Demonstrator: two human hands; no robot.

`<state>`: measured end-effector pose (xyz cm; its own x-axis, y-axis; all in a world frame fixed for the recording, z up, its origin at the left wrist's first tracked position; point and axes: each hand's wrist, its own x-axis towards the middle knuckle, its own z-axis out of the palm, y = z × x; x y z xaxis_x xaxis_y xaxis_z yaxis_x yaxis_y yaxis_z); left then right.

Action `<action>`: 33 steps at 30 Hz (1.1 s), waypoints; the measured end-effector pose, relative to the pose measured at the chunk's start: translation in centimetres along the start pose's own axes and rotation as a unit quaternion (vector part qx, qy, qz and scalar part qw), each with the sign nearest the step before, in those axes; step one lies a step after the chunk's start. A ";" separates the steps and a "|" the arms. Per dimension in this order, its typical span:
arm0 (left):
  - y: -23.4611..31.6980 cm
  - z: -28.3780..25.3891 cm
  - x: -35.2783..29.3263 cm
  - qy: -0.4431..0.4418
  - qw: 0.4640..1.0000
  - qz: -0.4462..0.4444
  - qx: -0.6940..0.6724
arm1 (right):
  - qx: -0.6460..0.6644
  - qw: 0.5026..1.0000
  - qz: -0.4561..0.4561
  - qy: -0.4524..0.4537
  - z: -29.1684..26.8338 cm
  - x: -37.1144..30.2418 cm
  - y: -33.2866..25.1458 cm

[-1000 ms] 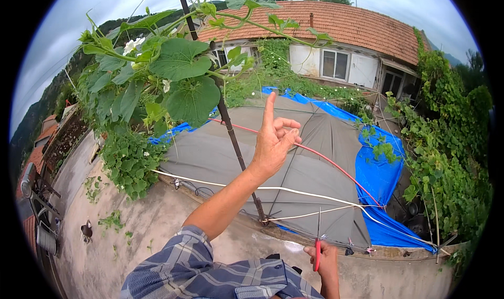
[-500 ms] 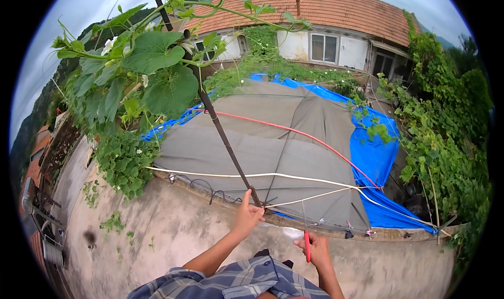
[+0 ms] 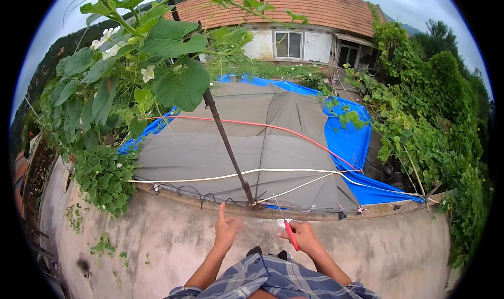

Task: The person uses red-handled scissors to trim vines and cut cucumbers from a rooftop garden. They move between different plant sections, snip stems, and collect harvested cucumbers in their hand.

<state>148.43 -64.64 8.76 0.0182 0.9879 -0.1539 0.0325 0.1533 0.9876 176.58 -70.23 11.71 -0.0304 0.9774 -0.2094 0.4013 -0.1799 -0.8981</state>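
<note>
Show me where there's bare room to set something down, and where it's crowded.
Bare concrete lies right of the right grip and its scissors, bordered by the ledge above and foliage at far right. Another patch sits between the left grip and the small plants. It's crowded at the dark cords by the ledge and broad leaves around the upper pole.

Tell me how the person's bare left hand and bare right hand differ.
The bare left hand looks empty, while the bare right hand holds red-handled metal scissors. The left hand has one finger stretched forward; the right hand's fingers curl at the scissors' handle. Both reach past the blue plaid shirt.
</note>
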 end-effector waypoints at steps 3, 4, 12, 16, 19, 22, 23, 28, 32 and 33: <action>-1.7 -3.9 -1.5 0.027 1.000 -0.002 0.010 | -0.021 0.999 -0.035 -0.003 2.6 -0.4 -0.7; -2.1 -5.0 -2.0 0.034 0.999 -0.006 0.013 | -0.024 0.999 -0.042 -0.003 3.3 -0.6 -0.9; -3.2 -11.1 -5.4 0.064 0.997 -0.034 -0.001 | -0.054 0.997 -0.047 0.004 6.8 -3.1 -3.7; -4.0 -12.9 -6.6 0.069 0.997 -0.034 -0.006 | -0.057 0.998 -0.036 0.003 8.2 -4.2 -4.6; -5.3 -13.8 -7.0 0.058 0.998 -0.029 -0.007 | -0.057 0.998 -0.017 0.003 9.1 -4.9 -4.3; -5.8 -14.1 -6.9 0.020 0.999 -0.039 0.009 | -0.026 1.000 0.011 0.002 10.0 -5.7 -3.8; -5.6 -13.9 -6.7 0.000 0.999 -0.042 0.022 | -0.021 1.000 0.013 0.002 10.0 -6.1 -3.7; -0.4 -10.8 -5.1 -0.053 0.989 0.083 0.113 | 0.002 1.000 0.026 -0.006 8.9 -6.6 -1.7; 8.3 -5.5 -1.9 -0.074 0.962 0.238 0.115 | 0.005 1.000 0.017 -0.015 6.5 -5.4 0.2; 11.0 -3.7 -1.0 -0.084 0.954 0.266 0.111 | 0.006 1.000 0.012 -0.013 5.6 -5.1 0.8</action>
<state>145.05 -63.81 19.89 0.2503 0.9040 0.3467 0.1850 -0.3962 0.8993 171.93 -75.97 9.87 -0.0455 0.9696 -0.2404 0.3917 -0.2041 -0.8972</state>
